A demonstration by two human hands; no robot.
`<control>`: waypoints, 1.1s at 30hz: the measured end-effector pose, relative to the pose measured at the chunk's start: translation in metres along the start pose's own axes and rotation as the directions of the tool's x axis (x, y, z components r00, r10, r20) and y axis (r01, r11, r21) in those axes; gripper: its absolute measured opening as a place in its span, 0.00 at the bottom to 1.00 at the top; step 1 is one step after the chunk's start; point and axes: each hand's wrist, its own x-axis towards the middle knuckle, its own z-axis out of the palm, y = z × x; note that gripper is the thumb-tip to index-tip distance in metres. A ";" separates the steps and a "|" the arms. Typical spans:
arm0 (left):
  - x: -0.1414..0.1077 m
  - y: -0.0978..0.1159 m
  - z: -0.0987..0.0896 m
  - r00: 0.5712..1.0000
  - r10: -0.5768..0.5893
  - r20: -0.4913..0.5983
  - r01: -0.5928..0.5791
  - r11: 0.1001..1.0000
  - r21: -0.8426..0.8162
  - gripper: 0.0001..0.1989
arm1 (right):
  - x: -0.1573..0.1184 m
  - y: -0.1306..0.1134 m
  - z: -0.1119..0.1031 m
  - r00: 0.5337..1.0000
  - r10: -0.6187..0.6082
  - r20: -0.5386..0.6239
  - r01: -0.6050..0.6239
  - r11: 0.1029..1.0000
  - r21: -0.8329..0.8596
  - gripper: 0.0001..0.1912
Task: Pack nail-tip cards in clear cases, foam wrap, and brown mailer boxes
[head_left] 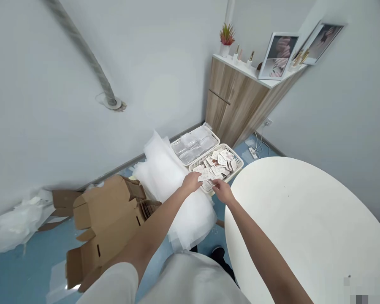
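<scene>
My left hand (191,182) pinches a small white printed card (205,174) at the near end of a white plastic basket (240,164). My right hand (222,191) is just to the right, with its fingers closed at the edge of another printed card (206,185). Many similar cards (221,160) lie in a loose heap inside this basket. Behind and to its left, a second white basket (218,141) holds clear plastic packets (194,143). Print on the cards is too small to read.
White foam sheeting (164,169) lies left of the baskets, beside flattened brown cardboard boxes (110,211). A round white table (304,211) stands close on my right. Behind the baskets is a wooden cabinet (231,97); a power strip (252,153) with cables lies near it.
</scene>
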 end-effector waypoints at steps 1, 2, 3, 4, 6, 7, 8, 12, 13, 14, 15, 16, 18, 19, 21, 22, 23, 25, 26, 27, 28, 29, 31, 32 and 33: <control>0.010 -0.002 -0.001 0.999 -0.023 0.045 0.023 1.000 0.005 0.21 | 0.009 -0.001 0.002 1.000 -0.003 0.008 0.004 0.998 -0.057 0.17; 0.019 -0.004 -0.001 0.995 -0.046 0.083 0.046 0.999 0.003 0.22 | 0.018 -0.002 0.004 1.000 -0.005 0.017 0.007 0.994 -0.112 0.19; 0.027 -0.006 0.000 0.992 -0.064 0.113 0.065 0.998 -0.004 0.23 | 0.025 -0.002 0.007 1.000 -0.004 0.028 0.009 0.987 -0.157 0.21; 0.035 -0.008 0.001 0.988 -0.079 0.133 0.081 0.997 -0.014 0.23 | 0.033 -0.002 0.010 0.999 0.000 0.040 0.008 0.982 -0.189 0.22; 0.049 -0.012 0.004 0.983 -0.093 0.156 0.099 0.995 -0.028 0.25 | 0.045 -0.001 0.016 0.998 0.016 0.060 -0.003 0.976 -0.217 0.25; 0.055 -0.013 0.006 0.981 -0.097 0.170 0.105 0.994 -0.034 0.25 | 0.050 0.000 0.019 0.998 0.028 0.063 -0.013 0.975 -0.223 0.26; 0.061 -0.014 0.008 0.977 -0.101 0.185 0.110 0.993 -0.039 0.26 | 0.055 0.001 0.023 0.997 0.042 0.062 -0.027 0.973 -0.228 0.27; 0.080 -0.015 0.016 0.963 -0.114 0.243 0.131 0.990 -0.053 0.25 | 0.070 0.005 0.033 0.995 0.096 0.033 -0.085 0.965 -0.249 0.30; 0.083 -0.015 0.018 0.960 -0.119 0.253 0.137 0.989 -0.056 0.24 | 0.072 0.005 0.035 0.994 0.105 0.023 -0.096 0.963 -0.253 0.29; 0.086 -0.015 0.019 0.958 -0.124 0.260 0.144 0.988 -0.059 0.24 | 0.074 0.005 0.036 0.994 0.111 0.011 -0.105 0.961 -0.256 0.29; 0.089 -0.015 0.020 0.956 -0.128 0.263 0.150 0.987 -0.063 0.23 | 0.076 0.005 0.038 0.993 0.116 -0.001 -0.113 0.959 -0.262 0.29; 0.091 -0.015 0.021 0.956 -0.132 0.263 0.155 0.986 -0.067 0.23 | 0.078 0.004 0.039 0.993 0.119 -0.013 -0.118 0.955 -0.271 0.29; 0.093 -0.017 0.022 0.956 -0.140 0.257 0.165 0.983 -0.077 0.24 | 0.080 0.002 0.042 0.993 0.116 -0.031 -0.120 0.946 -0.302 0.29; 0.094 -0.018 0.022 0.957 -0.143 0.252 0.169 0.982 -0.085 0.24 | 0.080 0.001 0.043 0.993 0.109 -0.036 -0.114 0.940 -0.322 0.29; 0.094 -0.021 0.022 0.960 -0.145 0.240 0.175 0.979 -0.109 0.24 | 0.081 -0.001 0.045 0.996 0.087 -0.038 -0.095 0.929 -0.358 0.28; 0.094 -0.022 0.023 0.962 -0.144 0.232 0.176 0.976 -0.125 0.23 | 0.081 -0.001 0.046 0.996 0.076 -0.037 -0.084 0.926 -0.367 0.28; 0.093 -0.023 0.023 0.965 -0.142 0.222 0.177 0.974 -0.145 0.23 | 0.081 -0.001 0.047 0.997 0.069 -0.037 -0.077 0.927 -0.366 0.28; 0.093 -0.025 0.024 0.972 -0.138 0.190 0.174 0.966 -0.191 0.25 | 0.082 0.001 0.047 0.997 0.065 -0.049 -0.078 0.942 -0.326 0.26; 0.092 -0.025 0.025 0.976 -0.136 0.171 0.172 0.962 -0.214 0.26 | 0.082 0.002 0.046 0.996 0.069 -0.065 -0.084 0.956 -0.282 0.24; 0.092 -0.025 0.025 0.979 -0.134 0.155 0.167 0.959 -0.230 0.27 | 0.082 0.004 0.044 0.994 0.073 -0.087 -0.091 0.971 -0.223 0.22; 0.091 -0.025 0.025 0.982 -0.131 0.137 0.162 0.953 -0.255 0.28 | 0.081 0.005 0.041 0.991 0.077 -0.112 -0.093 0.984 -0.149 0.19; 0.089 -0.024 0.025 0.985 -0.130 0.112 0.159 0.941 -0.299 0.28 | 0.080 0.006 0.038 0.987 0.085 -0.135 -0.094 0.994 -0.063 0.16; 0.084 -0.022 0.025 0.988 -0.153 0.009 0.140 0.880 -0.453 0.26 | 0.075 0.007 0.030 0.979 0.125 -0.161 -0.102 0.985 0.141 0.12; 0.080 -0.020 0.024 0.981 -0.183 -0.070 0.116 0.829 -0.547 0.25 | 0.071 0.006 0.026 0.973 0.160 -0.165 -0.114 0.960 0.257 0.11; 0.075 -0.017 0.024 0.963 -0.225 -0.149 0.082 0.769 -0.633 0.23 | 0.065 0.005 0.021 0.964 0.205 -0.170 -0.128 0.917 0.379 0.10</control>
